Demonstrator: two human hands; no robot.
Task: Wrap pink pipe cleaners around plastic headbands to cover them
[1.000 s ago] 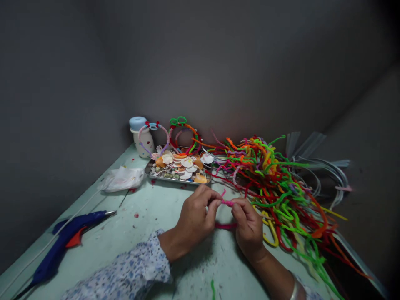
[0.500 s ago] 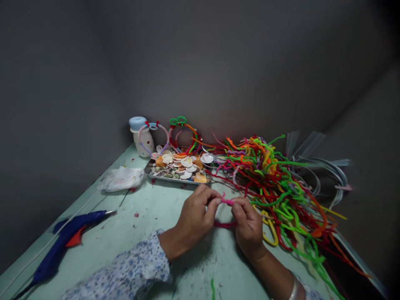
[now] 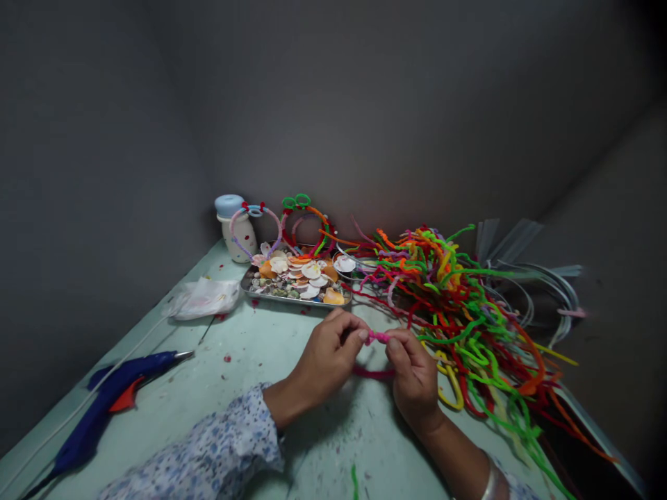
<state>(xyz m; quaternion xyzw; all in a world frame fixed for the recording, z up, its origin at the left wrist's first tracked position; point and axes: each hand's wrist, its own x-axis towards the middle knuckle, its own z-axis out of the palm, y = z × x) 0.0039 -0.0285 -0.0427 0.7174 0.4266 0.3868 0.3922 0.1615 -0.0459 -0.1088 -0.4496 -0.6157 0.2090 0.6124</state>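
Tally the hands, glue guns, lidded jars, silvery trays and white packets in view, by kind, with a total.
Hands: 2, left hand and right hand, both pinching a pink fuzzy strand
Glue gun: 1
Lidded jar: 1
Silvery tray: 1
White packet: 1
Total: 6

Glue gun (image 3: 107,397), shell tray (image 3: 294,301), jar (image 3: 240,237)

Left hand (image 3: 326,360) and right hand (image 3: 415,380) pinch a pink fuzzy strip (image 3: 380,337) above the table (image 3: 244,368), near a tray (image 3: 292,301) of shells (image 3: 315,282)
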